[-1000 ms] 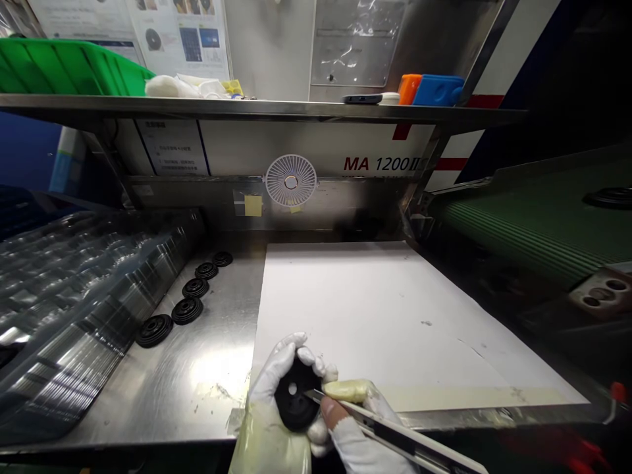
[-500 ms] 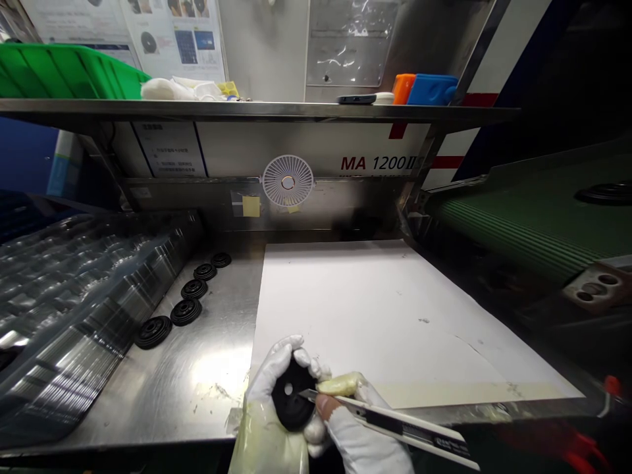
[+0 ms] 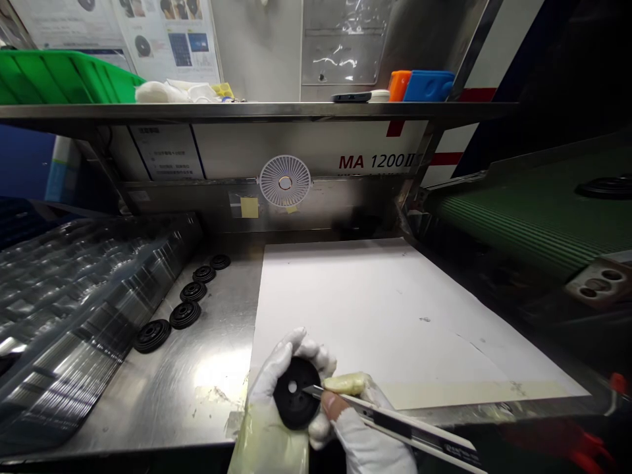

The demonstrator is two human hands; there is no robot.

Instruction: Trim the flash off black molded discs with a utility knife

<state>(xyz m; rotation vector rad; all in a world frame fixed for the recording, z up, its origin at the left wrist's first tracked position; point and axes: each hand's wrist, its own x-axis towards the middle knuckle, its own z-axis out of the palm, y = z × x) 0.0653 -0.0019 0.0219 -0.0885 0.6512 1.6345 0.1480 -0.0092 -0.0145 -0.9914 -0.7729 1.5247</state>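
Curling left hand (image 3: 266,394) around black disc (image 3: 299,409), right hand (image 3: 363,431) pinching utility knife (image 3: 409,430) aslant.

Single view: head-worn, facing forward and down.
Looks across table (image 3: 232,303) to shelf (image 3: 276,112) behind; catches hands (image 3: 264,388) close, at bottom edge.

- The left hand (image 3: 264,395) hides part of the black disc's (image 3: 299,409) rim; the disc's underside is out of sight
- Fingers of the right hand (image 3: 365,434) cover part of the knife (image 3: 419,432), whose far end the bottom edge cuts off; its lettering is too small to read
- Whether the blade's tip touches the disc cannot be told
- Left edge crops the clear trays (image 3: 93,316) and green bin (image 3: 64,78)
- Red object (image 3: 587,451) at lower right: blurred
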